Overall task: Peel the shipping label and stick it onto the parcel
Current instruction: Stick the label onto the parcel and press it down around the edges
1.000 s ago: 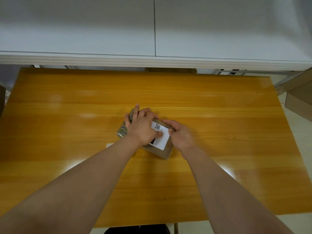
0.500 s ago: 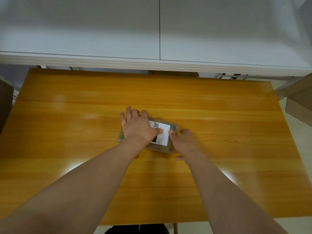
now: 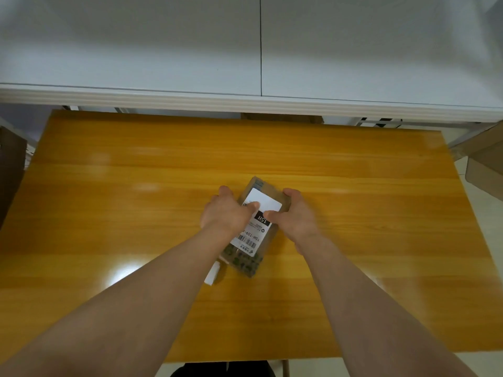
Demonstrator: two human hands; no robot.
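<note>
Pressing down on the shipping label, both hands sit on one parcel near the middle of the yellow wooden worktop. The left hand covers the label's left edge, and its wrist hides part of the printing there, so only "15H" in a black block, a line starting "15H-159" and some barcodes can be read, all upside down from where the person stands. The right hand wraps the parcel's right side, thumb laid flat on the label; its other fingers curl over the far corner and are out of sight. Left thumb lies on the white upper part of the label, the remaining fingers bent against the parcel's left side. Both hands grip the parcel rather than lying open. The hands are slightly blurred.

One white scrap, maybe the backing strip, peeks out from under the left forearm just beside the parcel's near corner; most of it is hidden.

Half a second ago the parcel lay crosswise with the label's code patch facing away; now it is turned lengthwise, tilted, with the barcodes nearest the person, and the right hand has gone from beside it to clasping it.

Brown cardboard is cut off at the right edge.
</note>
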